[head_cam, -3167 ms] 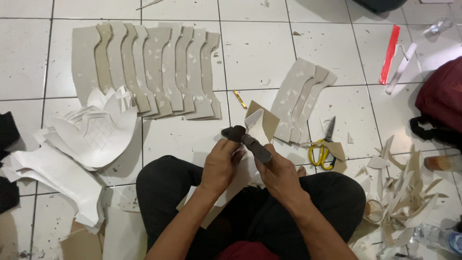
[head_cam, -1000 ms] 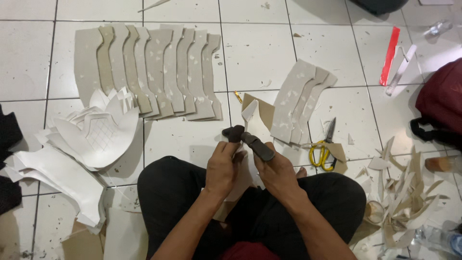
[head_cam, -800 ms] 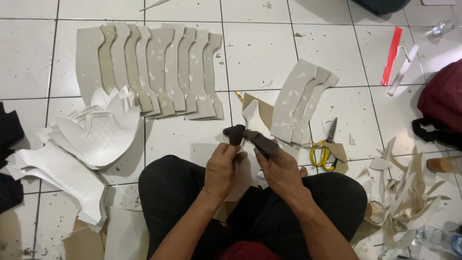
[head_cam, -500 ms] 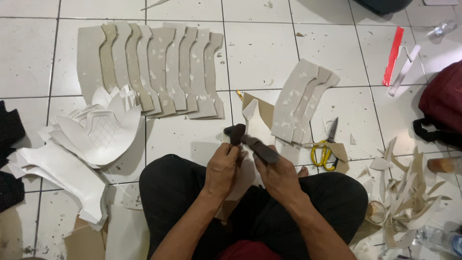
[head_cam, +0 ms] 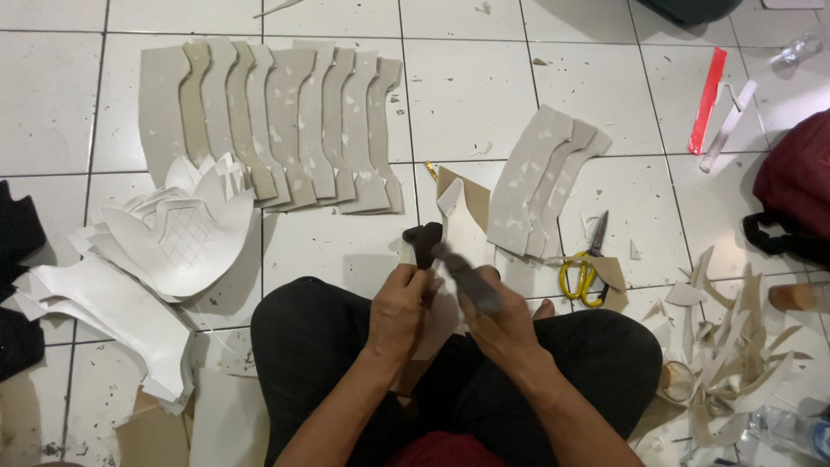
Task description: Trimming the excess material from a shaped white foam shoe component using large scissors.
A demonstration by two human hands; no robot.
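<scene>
Over the lap, the left hand (head_cam: 399,304) clamps a dark block (head_cam: 423,244) and a pale card piece (head_cam: 439,316); the right hand (head_cam: 504,316) has its fingers wrapped around a blurred dark tool (head_cam: 467,275). A slip could nick the left fingers, since the tool works right beside them.

White tiled floor (head_cam: 467,86), cardboard cutouts (head_cam: 277,121), yellow-handled scissors (head_cam: 584,268), perhaps paper scraps (head_cam: 735,346)

Both forearms angle inward; left hand (head_cam: 399,304) and right hand (head_cam: 500,322) closed in a grip, nearly touching
</scene>
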